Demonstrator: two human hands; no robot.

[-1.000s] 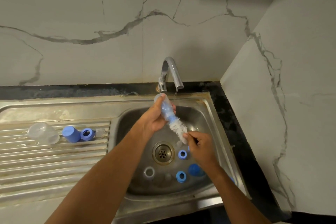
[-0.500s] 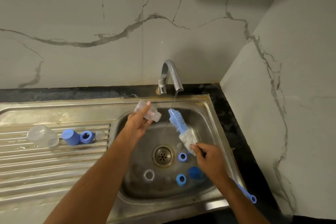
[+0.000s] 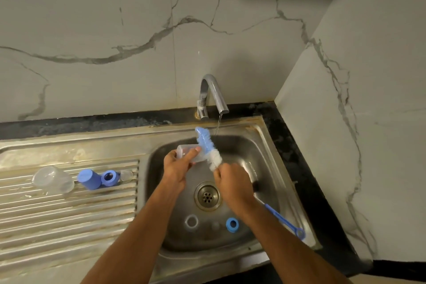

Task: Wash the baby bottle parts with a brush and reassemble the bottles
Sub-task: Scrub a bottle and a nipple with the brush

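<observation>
Over the steel sink basin (image 3: 265,157), the left hand (image 3: 176,168) gripped a clear baby bottle (image 3: 187,152) lying on its side, fingers curled round it and thumb along its wall. The right hand (image 3: 232,182) had its grip clenched on the bottle brush (image 3: 208,147) just below the white bristles, the blue bristle tip slanting up and left, touching the bottle's open end (whether it went inside, I could not tell). The brush's blue handle ran out past the wrist toward the basin's right rim. A thin stream fell from the tap (image 3: 213,94) just right of the brush tip. Near the drain (image 3: 207,195) lay a white ring (image 3: 191,221) and a blue collar ring (image 3: 231,223). On the ribbed drainboard (image 3: 69,214) sat a clear dome cap (image 3: 51,178), a blue cap (image 3: 88,178), another blue ring (image 3: 110,177) and a small clear piece (image 3: 126,175).
</observation>
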